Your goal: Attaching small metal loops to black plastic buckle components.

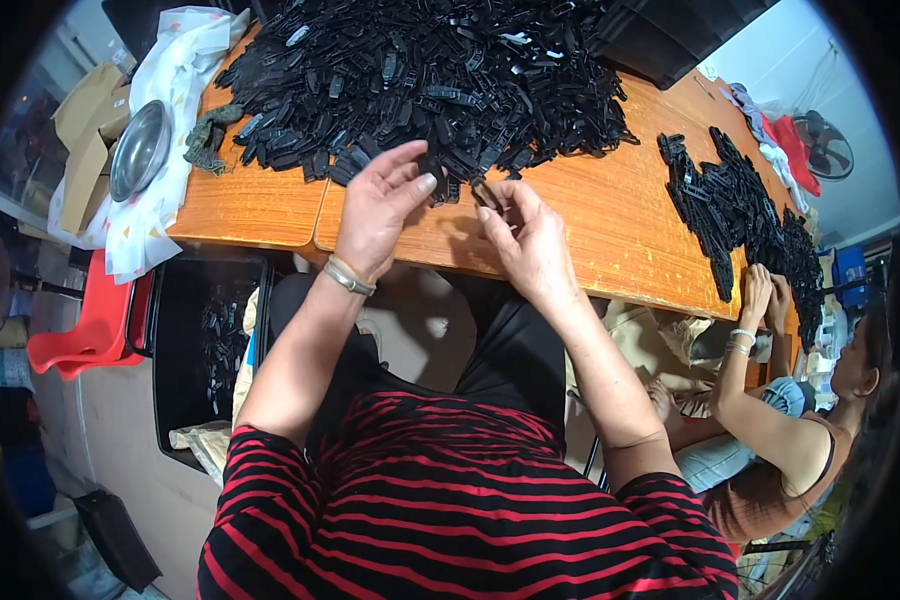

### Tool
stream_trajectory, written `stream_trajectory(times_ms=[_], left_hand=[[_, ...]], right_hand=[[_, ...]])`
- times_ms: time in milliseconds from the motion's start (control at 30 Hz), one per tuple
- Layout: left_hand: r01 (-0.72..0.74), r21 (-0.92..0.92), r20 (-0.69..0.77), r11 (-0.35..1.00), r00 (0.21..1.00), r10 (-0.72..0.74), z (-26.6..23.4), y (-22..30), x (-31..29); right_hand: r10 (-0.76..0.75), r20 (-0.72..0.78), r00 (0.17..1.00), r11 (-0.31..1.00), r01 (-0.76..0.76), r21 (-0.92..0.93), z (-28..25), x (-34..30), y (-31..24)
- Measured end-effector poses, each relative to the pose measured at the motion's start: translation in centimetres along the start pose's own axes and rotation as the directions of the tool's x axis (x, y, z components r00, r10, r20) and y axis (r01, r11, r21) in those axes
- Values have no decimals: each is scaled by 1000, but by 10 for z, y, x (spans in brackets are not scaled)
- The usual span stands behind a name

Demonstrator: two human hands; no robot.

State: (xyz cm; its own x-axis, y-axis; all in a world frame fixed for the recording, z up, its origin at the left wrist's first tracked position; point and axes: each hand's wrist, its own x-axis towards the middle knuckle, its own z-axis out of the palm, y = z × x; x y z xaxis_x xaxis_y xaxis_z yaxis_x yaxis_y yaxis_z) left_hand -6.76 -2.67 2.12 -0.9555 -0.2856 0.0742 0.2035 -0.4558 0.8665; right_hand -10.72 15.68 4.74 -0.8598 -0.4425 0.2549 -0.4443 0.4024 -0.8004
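Orange-brown wooden tabletop [610, 215] fills the middle of the head view, with a big heap of small black plastic clips [420, 75] piled across its far side and a second, tidier row of black pieces [740, 215] toward the right edge, where a co-worker's hands [760, 295] rest on the table rim. At the left edge lie a white printed cloth [175, 70] and a metal bowl [140, 150]; below the table stands a black crate [205, 350] with a few clips in it, beside a red plastic stool [95, 320]. The person's left hand [380, 205], a bangle on the wrist, lies spread and loose at the near fringe of the heap, fingertips touching clips, clasping nothing. The right hand [525, 235] pinches one small black clip [485, 193] between thumb and fingertips just above the wood. Such a piece looks light, stiff and smooth, probably best nipped by its narrow sides.
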Motion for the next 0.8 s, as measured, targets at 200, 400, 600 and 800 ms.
stream_trajectory(times_ms=[200, 400, 600, 800], left_hand=[[95, -61, 12, 994, 995, -94, 5, -8, -21], [21, -2, 29, 1000, 999, -21, 8, -10, -27], [-30, 49, 16, 998, 999, 30, 9, -11, -33], [-33, -4, 32, 999, 999, 33, 9, -14, -33]], right_hand=[[-99, -48, 994, 989, 104, 109, 14, -3, -12], [-194, -62, 979, 979, 197, 49, 16, -5, -8], [-240, -77, 968, 969, 243, 39, 16, -8, -10], [-197, -113, 974, 970, 211, 123, 18, -12, -12]])
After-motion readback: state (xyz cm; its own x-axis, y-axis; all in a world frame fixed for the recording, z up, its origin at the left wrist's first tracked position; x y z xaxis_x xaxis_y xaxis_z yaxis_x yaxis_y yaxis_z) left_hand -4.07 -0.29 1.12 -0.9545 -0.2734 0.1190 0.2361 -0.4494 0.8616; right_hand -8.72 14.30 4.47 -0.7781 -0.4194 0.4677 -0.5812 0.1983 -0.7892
